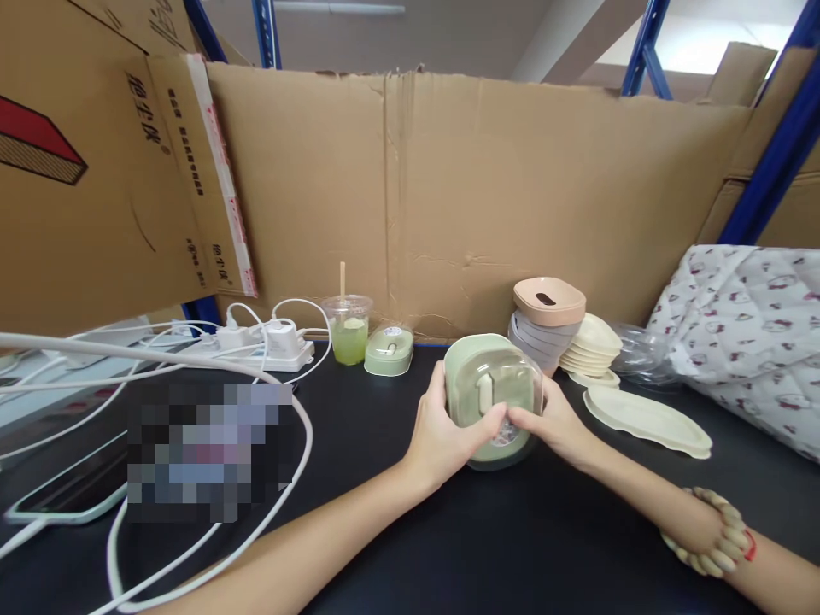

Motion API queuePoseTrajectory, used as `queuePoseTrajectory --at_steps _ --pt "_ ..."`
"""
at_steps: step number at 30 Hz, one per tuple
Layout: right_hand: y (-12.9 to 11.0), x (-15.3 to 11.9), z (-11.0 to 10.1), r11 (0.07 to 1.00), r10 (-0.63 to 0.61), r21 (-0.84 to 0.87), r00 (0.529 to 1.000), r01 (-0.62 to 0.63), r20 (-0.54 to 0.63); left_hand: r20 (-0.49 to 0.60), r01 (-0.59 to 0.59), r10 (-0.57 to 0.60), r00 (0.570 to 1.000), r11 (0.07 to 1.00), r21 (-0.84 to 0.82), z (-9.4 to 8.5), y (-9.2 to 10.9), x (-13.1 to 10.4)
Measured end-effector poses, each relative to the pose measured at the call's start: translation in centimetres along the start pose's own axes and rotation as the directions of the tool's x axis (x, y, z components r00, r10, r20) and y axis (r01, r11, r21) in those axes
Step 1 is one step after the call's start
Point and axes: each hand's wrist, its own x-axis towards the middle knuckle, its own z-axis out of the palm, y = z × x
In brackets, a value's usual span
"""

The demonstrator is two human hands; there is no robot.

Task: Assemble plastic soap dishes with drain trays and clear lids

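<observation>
Between my two hands is a pale green box with a clear domed lid (477, 363), tilted so its top faces me. My left hand (442, 431) grips its left side, the thumb lying across the lid. On the right side my right hand (560, 423) holds it too, its thumb tip close to the left one. A small upright tab and a round patterned sticker show on the lid. The box's underside and most of my other fingers are hidden. Farther back stands a similar green box (389, 350) with a clear lid.
Behind the box are stacked grey and peach containers (549, 303), cream lids (593, 346), a flat cream piece (647, 420) and clear covers (644, 354). A green drink (349, 342) stands near a power strip (301, 354). White cables (307, 427) loop at left; cardboard (448, 205) walls the back.
</observation>
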Motion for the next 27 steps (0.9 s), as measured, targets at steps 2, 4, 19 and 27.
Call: queuePoseTrajectory --at_steps 2,4,19,27 --pt "-0.2 -0.2 0.0 0.993 -0.071 -0.096 0.997 0.071 0.004 -0.038 -0.041 0.042 0.998 0.999 0.016 -0.2 0.1 0.1" --pt "-0.4 -0.5 0.2 0.984 -0.088 -0.155 0.996 0.091 0.027 -0.063 -0.097 0.098 0.993 0.995 0.02 -0.4 0.2 0.2" --pt "-0.4 -0.6 0.4 0.996 -0.057 -0.062 0.994 0.062 0.089 -0.057 -0.147 0.151 0.987 0.987 0.063 -0.1 1.1 0.3" --pt "-0.9 -0.4 0.8 0.991 0.109 0.072 0.989 -0.117 0.098 -0.086 0.019 -0.019 0.996 1.0 -0.006 -0.1 1.7 1.7"
